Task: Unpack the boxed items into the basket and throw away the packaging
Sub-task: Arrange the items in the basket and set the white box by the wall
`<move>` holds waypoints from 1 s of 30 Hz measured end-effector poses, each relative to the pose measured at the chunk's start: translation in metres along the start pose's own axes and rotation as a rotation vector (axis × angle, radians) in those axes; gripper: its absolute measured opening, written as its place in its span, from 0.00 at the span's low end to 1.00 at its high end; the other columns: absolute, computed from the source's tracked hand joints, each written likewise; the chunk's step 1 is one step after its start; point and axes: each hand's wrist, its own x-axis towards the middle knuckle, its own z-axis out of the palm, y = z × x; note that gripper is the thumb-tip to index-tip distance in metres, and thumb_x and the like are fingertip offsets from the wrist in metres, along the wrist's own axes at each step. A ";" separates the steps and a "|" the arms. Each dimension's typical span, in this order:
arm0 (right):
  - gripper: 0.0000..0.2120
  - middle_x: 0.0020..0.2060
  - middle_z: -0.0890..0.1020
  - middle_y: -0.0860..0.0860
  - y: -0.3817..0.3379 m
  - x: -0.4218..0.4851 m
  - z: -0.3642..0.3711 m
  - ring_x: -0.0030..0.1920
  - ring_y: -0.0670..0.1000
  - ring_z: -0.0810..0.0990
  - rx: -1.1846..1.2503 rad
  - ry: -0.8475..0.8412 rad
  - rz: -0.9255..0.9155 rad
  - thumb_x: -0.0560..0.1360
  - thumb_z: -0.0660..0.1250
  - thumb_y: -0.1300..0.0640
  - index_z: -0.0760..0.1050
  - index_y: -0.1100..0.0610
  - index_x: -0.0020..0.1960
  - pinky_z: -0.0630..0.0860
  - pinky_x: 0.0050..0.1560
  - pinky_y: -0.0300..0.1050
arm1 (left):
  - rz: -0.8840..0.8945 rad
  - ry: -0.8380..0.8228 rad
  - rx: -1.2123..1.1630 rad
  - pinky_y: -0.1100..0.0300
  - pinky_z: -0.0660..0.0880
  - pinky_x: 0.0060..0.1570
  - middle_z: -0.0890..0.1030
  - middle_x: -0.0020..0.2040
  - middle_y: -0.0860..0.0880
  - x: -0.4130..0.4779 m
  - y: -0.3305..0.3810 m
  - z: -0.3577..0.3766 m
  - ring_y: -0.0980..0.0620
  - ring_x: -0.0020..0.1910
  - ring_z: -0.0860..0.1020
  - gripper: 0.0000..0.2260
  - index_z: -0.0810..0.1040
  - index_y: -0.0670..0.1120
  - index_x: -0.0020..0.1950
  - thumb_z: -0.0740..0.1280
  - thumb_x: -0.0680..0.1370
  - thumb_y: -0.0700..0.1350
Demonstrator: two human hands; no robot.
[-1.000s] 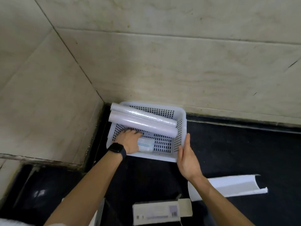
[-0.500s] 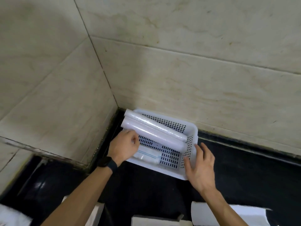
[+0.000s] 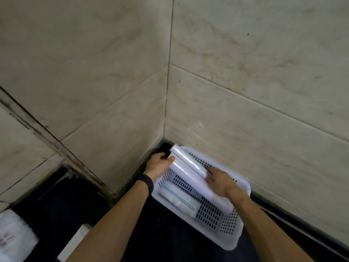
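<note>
A white perforated basket (image 3: 236, 241) stands in the corner of a black counter against tiled walls. Two long white rolls lie slanted across its far side: a far roll (image 3: 187, 157) and a near roll (image 3: 188, 176). A flat white packet with a blue line (image 3: 179, 198) lies on the basket floor in front of them. My left hand (image 3: 157, 165) clasps the rolls' left ends, thumb on the near roll. My right hand (image 3: 221, 181) lies over the near roll's right part, with its fingers curled against the far roll's end.
A white printed box (image 3: 15, 241) and a white carton piece (image 3: 75, 242) lie at the bottom left on the black counter (image 3: 151, 233). Tiled walls close in right behind and left of the basket.
My left hand left the packet and went to the rolls' left ends. My right hand moved from the basket's front rim onto the rolls. The view swung left and up.
</note>
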 end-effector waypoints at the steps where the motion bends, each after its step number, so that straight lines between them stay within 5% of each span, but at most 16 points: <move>1: 0.19 0.67 0.76 0.59 0.000 0.000 0.000 0.62 0.60 0.77 0.001 0.007 -0.007 0.83 0.57 0.51 0.68 0.58 0.71 0.73 0.61 0.53 | 0.006 -0.007 -0.001 0.45 0.73 0.66 0.77 0.66 0.41 0.001 -0.001 0.000 0.41 0.64 0.76 0.28 0.69 0.43 0.74 0.71 0.77 0.51; 6: 0.17 0.60 0.78 0.57 0.002 -0.035 0.005 0.50 0.55 0.80 0.294 0.322 -0.077 0.83 0.60 0.52 0.67 0.55 0.70 0.74 0.46 0.46 | 0.075 -0.053 -0.073 0.48 0.72 0.67 0.75 0.69 0.47 0.008 0.001 -0.002 0.47 0.65 0.75 0.20 0.73 0.47 0.72 0.68 0.80 0.44; 8: 0.14 0.52 0.82 0.50 0.000 -0.062 0.005 0.44 0.46 0.82 0.500 0.506 -0.118 0.83 0.60 0.48 0.67 0.47 0.68 0.73 0.39 0.34 | 0.102 -0.007 -0.130 0.49 0.74 0.66 0.77 0.67 0.47 0.014 0.007 -0.002 0.49 0.61 0.77 0.19 0.75 0.47 0.70 0.68 0.79 0.43; 12: 0.10 0.48 0.82 0.39 -0.008 -0.112 0.009 0.41 0.44 0.84 0.679 0.682 -0.107 0.82 0.60 0.40 0.66 0.31 0.62 0.79 0.36 0.35 | 0.122 0.048 -0.153 0.47 0.74 0.66 0.78 0.66 0.46 0.030 0.020 0.006 0.46 0.60 0.78 0.18 0.75 0.46 0.70 0.68 0.79 0.43; 18: 0.15 0.54 0.80 0.43 -0.006 -0.123 0.057 0.48 0.43 0.80 0.621 0.576 -0.077 0.83 0.60 0.46 0.68 0.43 0.69 0.76 0.46 0.37 | 0.049 -0.017 -0.252 0.48 0.75 0.64 0.78 0.66 0.41 0.036 0.025 0.028 0.44 0.62 0.77 0.18 0.75 0.42 0.70 0.67 0.80 0.39; 22: 0.14 0.61 0.74 0.41 -0.011 -0.106 0.076 0.55 0.43 0.76 0.531 0.570 -0.028 0.83 0.60 0.49 0.66 0.43 0.69 0.74 0.54 0.40 | 0.021 -0.133 -0.240 0.56 0.79 0.50 0.81 0.59 0.43 0.024 0.040 0.014 0.47 0.53 0.81 0.13 0.77 0.42 0.64 0.65 0.81 0.44; 24: 0.14 0.63 0.71 0.41 -0.017 -0.094 0.078 0.53 0.45 0.76 0.458 0.541 -0.019 0.84 0.57 0.49 0.64 0.41 0.69 0.73 0.53 0.40 | 0.015 -0.177 -0.198 0.61 0.77 0.46 0.81 0.56 0.46 0.015 0.044 0.002 0.51 0.49 0.81 0.12 0.78 0.46 0.60 0.64 0.81 0.50; 28: 0.17 0.68 0.68 0.51 -0.020 -0.061 0.078 0.39 0.50 0.75 0.251 0.449 0.050 0.81 0.56 0.54 0.61 0.48 0.70 0.74 0.36 0.44 | 0.095 -0.200 -0.011 0.55 0.70 0.58 0.77 0.65 0.50 0.008 0.031 -0.019 0.52 0.60 0.76 0.19 0.74 0.53 0.69 0.61 0.81 0.58; 30: 0.21 0.69 0.66 0.52 -0.018 -0.052 0.080 0.41 0.51 0.77 0.229 0.403 0.060 0.80 0.59 0.61 0.62 0.50 0.71 0.77 0.36 0.45 | 0.153 -0.200 0.091 0.54 0.70 0.61 0.75 0.68 0.51 0.007 0.019 -0.024 0.53 0.62 0.75 0.22 0.72 0.53 0.71 0.66 0.79 0.57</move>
